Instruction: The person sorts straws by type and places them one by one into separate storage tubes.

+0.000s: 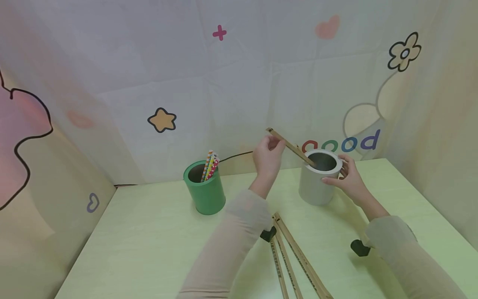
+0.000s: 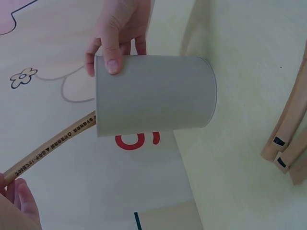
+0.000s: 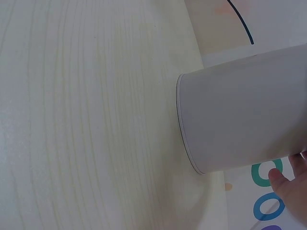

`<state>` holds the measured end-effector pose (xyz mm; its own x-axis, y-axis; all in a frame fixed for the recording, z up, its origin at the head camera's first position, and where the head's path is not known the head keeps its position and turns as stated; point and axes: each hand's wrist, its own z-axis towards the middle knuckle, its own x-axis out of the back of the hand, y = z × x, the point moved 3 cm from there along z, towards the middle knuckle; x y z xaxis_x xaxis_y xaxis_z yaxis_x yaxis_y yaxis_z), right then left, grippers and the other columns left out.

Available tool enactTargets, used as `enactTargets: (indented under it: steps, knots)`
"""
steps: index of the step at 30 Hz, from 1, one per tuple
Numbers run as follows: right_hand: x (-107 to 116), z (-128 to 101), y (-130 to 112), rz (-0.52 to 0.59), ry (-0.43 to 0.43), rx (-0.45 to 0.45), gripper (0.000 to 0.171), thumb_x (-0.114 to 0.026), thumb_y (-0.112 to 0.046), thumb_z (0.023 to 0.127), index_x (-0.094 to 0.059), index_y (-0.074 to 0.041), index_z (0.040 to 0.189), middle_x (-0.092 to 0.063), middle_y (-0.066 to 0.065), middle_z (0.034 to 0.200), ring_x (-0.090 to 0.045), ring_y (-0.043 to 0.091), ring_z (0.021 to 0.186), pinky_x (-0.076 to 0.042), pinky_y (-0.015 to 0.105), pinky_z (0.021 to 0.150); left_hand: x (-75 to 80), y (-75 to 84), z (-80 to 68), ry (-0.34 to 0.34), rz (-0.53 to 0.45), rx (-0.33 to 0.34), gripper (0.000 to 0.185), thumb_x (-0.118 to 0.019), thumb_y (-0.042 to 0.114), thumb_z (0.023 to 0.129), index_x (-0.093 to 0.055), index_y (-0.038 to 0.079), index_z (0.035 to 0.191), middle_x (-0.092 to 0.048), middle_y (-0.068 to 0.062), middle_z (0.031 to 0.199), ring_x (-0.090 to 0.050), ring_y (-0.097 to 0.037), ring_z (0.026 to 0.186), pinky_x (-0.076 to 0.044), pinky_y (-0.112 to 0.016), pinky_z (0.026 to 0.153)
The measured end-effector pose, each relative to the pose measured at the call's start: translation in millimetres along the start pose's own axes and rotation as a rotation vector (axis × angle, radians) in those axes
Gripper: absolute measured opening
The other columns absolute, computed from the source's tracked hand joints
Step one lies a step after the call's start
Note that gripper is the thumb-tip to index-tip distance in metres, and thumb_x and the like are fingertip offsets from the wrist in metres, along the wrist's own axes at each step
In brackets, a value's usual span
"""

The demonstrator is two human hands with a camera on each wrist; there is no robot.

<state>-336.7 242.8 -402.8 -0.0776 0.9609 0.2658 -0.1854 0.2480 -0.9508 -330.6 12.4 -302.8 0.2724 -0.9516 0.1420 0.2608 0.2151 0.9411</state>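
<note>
The left hand [image 1: 268, 155] pinches a wooden stick [image 1: 293, 149] near its upper end, leaving the lower end slanting into the mouth of the gray cup [image 1: 317, 189], near the back edge of the desk [image 1: 142, 241]. The right hand [image 1: 349, 178] holds that cup by its rim, thumb and fingers curled round it (probably to steady it). More wooden sticks [image 1: 300, 253] lie toward the front edge, seemingly for easy reach.

From the head, looks forward and down across the worktop [image 1: 142, 245] to the backdrop [image 1: 239, 83], set well back. From the left wrist, faces the grey can [image 2: 153, 96] sideways near frame centre; from the right wrist, nearer still, crops it at the right edge. Shares can, worktop and backdrop across all three.
</note>
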Motion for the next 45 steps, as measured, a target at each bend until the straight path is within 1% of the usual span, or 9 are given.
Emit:
enactTargets:
  steps: [4, 9, 18, 20, 22, 31, 34, 39, 45]
  knots:
    - [0, 1, 1, 0.003, -0.002, -0.005, 0.088, -0.064, -0.004, 0.078, 0.001, -0.006, 0.137, -0.004, 0.025, 0.146, -0.006, 0.042, 0.133, -0.011, 0.06, 0.104, -8.9, -4.3, -6.3, -0.05, 0.07, 0.018, 0.014, -0.061, 0.02, 0.082, -0.064, 0.008, 0.09, -0.069, -0.004, 0.085, -0.063, -0.013, 0.079, -0.046, -0.021, 0.065]
    - [0, 1, 0, 0.011, -0.003, -0.004, 0.089, -0.064, -0.003, 0.078, 0.002, -0.006, 0.137, -0.002, 0.025, 0.146, -0.004, 0.042, 0.132, -0.01, 0.06, 0.103, -14.5, -9.8, -12.0, -0.085, 0.073, 0.051, 0.017, -0.061, 0.02, 0.082, -0.065, 0.011, 0.096, -0.069, -0.003, 0.089, -0.063, -0.013, 0.081, -0.047, -0.022, 0.062]
    - [-1, -1, 0, -0.002, 0.018, 0.014, 0.089, -0.069, -0.016, 0.076, -0.004, -0.011, 0.137, -0.006, 0.024, 0.146, -0.008, 0.041, 0.133, -0.016, 0.056, 0.105, -13.4, -17.3, -14.7, -0.109, 0.063, 0.086, 0.022, -0.059, 0.019, 0.082, -0.062, 0.014, 0.103, -0.068, -0.002, 0.095, -0.063, -0.013, 0.086, -0.051, -0.028, 0.072]
    - [-2, -2, -1, 0.006, 0.024, 0.013, 0.089, -0.069, -0.016, 0.075, -0.006, -0.012, 0.137, -0.007, 0.024, 0.146, -0.008, 0.041, 0.133, -0.014, 0.057, 0.104, -12.0, -19.6, -14.6, -0.115, 0.057, 0.097, 0.022, -0.059, 0.02, 0.082, -0.062, 0.015, 0.104, -0.068, -0.002, 0.095, -0.063, -0.013, 0.087, -0.051, -0.029, 0.073]
    - [-2, -2, -1, 0.013, 0.01, 0.016, 0.091, -0.069, -0.016, 0.075, -0.003, -0.009, 0.137, -0.003, 0.025, 0.146, -0.005, 0.042, 0.133, -0.01, 0.06, 0.103, -10.2, -21.7, -14.3, -0.12, 0.049, 0.106, 0.023, -0.059, 0.02, 0.082, -0.062, 0.016, 0.105, -0.068, -0.001, 0.095, -0.063, -0.013, 0.087, -0.051, -0.029, 0.073]
    - [-1, -2, 0, 0.006, 0.01, 0.008, 0.091, -0.069, -0.013, 0.076, -0.002, -0.006, 0.137, -0.005, 0.026, 0.145, -0.005, 0.044, 0.132, -0.009, 0.061, 0.103, 7.0, -28.7, -12.7, -0.163, 0.046, 0.101, 0.032, -0.061, 0.024, 0.082, -0.055, 0.018, 0.113, -0.064, 0.001, 0.095, -0.062, -0.013, 0.085, -0.05, -0.025, 0.067]
    - [-2, -1, 0, 0.004, 0.012, 0.005, 0.09, -0.068, -0.01, 0.076, -0.002, -0.006, 0.137, -0.006, 0.026, 0.145, -0.006, 0.043, 0.132, -0.012, 0.06, 0.103, 16.4, -34.3, -13.5, -0.181, 0.063, 0.104, 0.035, -0.061, 0.026, 0.082, -0.052, 0.019, 0.115, -0.063, 0.002, 0.096, -0.061, -0.012, 0.083, -0.049, -0.024, 0.066]
    - [0, -1, -2, -0.005, 0.005, 0.004, 0.089, -0.065, -0.004, 0.077, 0.001, -0.005, 0.137, -0.004, 0.026, 0.145, -0.007, 0.043, 0.132, -0.014, 0.06, 0.103, 30.1, -47.1, -14.6, -0.184, 0.084, 0.101, 0.036, -0.062, 0.024, 0.081, -0.052, 0.018, 0.114, -0.062, 0.0, 0.093, -0.059, -0.01, 0.071, -0.045, -0.021, 0.059]
    - [0, -1, -1, -0.009, 0.005, -0.002, 0.089, -0.066, -0.009, 0.078, 0.0, -0.007, 0.137, -0.004, 0.025, 0.146, -0.006, 0.042, 0.133, -0.012, 0.06, 0.103, 40.0, -55.9, -22.3, -0.229, 0.112, 0.135, 0.037, -0.063, 0.022, 0.08, -0.051, 0.015, 0.115, -0.061, -0.002, 0.091, -0.06, -0.011, 0.071, -0.047, -0.021, 0.058]
